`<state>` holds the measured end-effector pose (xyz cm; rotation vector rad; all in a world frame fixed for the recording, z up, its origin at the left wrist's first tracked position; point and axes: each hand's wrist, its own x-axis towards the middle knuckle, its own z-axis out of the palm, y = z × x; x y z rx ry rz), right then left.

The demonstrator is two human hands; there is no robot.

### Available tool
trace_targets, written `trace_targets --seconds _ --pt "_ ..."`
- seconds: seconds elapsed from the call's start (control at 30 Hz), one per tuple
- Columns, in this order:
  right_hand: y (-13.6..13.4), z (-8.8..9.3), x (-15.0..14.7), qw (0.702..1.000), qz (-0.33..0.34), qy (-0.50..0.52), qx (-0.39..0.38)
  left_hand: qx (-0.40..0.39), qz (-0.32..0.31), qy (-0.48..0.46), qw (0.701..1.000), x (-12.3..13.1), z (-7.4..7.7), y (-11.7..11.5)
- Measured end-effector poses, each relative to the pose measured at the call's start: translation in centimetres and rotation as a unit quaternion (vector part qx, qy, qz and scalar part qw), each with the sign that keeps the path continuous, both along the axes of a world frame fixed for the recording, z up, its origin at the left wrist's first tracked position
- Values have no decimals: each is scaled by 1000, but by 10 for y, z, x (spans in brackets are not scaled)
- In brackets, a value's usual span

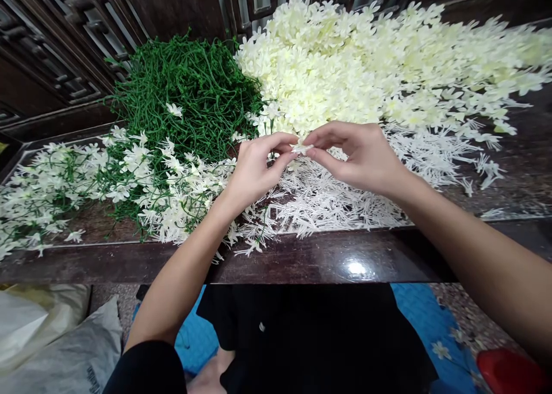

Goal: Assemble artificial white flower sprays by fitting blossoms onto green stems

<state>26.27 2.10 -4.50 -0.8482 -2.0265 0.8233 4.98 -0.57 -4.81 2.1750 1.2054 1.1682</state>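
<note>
A small white artificial flower (302, 147) is pinched between the fingertips of both my hands. My left hand (261, 167) is closed on its left side, thumb and index finger together. My right hand (351, 155) grips the same flower from the right with thumb and forefinger. Just beneath my hands lies a pile of thin white plastic flower stamens (340, 201). Behind them rises a large heap of loose cream-white petals (319, 66). Beyond my left hand is a mound of green plastic stems (185, 89). Assembled white flowers on green stems (138, 158) spread to the left.
Everything lies on a dark wooden bench (302, 256) with a carved backrest (86, 31). Sacks (73, 348) stand on the floor at lower left. A blue mat or seat (418, 308) is under me, and a red object (511, 371) sits at lower right.
</note>
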Motion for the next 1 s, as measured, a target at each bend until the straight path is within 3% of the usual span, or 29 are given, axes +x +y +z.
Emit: trace_targets --seconds 0.13,0.3,0.57,1.0 --pt "1 0 0 1000 -14 7 -4 17 8 8 1000 0 0 0" --pt "-1 0 0 999 31 20 6 44 -4 1 999 1 1 0" --pt "-1 2 -1 998 58 16 -5 -18 -3 -28 999 3 1 -1" --pt "-3 3 -2 999 39 18 -22 -101 -37 -95 990 2 1 1"
